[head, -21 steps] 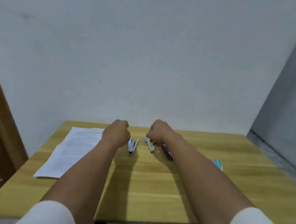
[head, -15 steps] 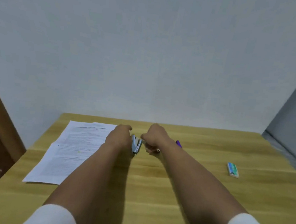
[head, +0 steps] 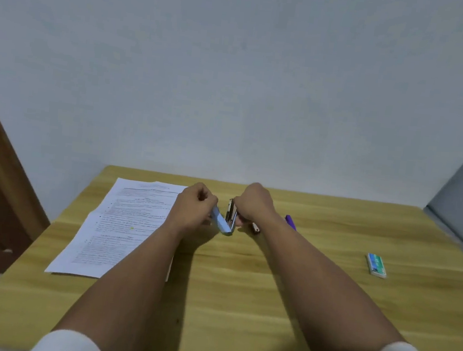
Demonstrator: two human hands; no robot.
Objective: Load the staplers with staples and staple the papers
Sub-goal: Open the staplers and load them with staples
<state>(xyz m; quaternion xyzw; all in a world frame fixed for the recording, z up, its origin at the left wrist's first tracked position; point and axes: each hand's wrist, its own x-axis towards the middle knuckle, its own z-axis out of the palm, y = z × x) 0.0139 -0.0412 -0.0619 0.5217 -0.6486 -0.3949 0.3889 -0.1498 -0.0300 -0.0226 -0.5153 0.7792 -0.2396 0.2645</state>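
Papers (head: 122,221), one spread stack, lie at the table's (head: 239,305) left. Left hand (head: 192,208) grips a blue stapler (head: 221,223), now hinged open and lifted, where earlier it lay closed; right hand (head: 253,203) holds its metal half. Behind that wrist lie a second stapler (head: 255,228) and a purple one (head: 290,222), half hidden. One staple box (head: 376,265) sits far right.

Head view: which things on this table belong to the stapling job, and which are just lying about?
Part of the job:
light blue stapler, hinged open, gripped by left hand and right hand
printed papers
small staple box

Lying about:
purple pen
small brown-tipped item, too small to identify
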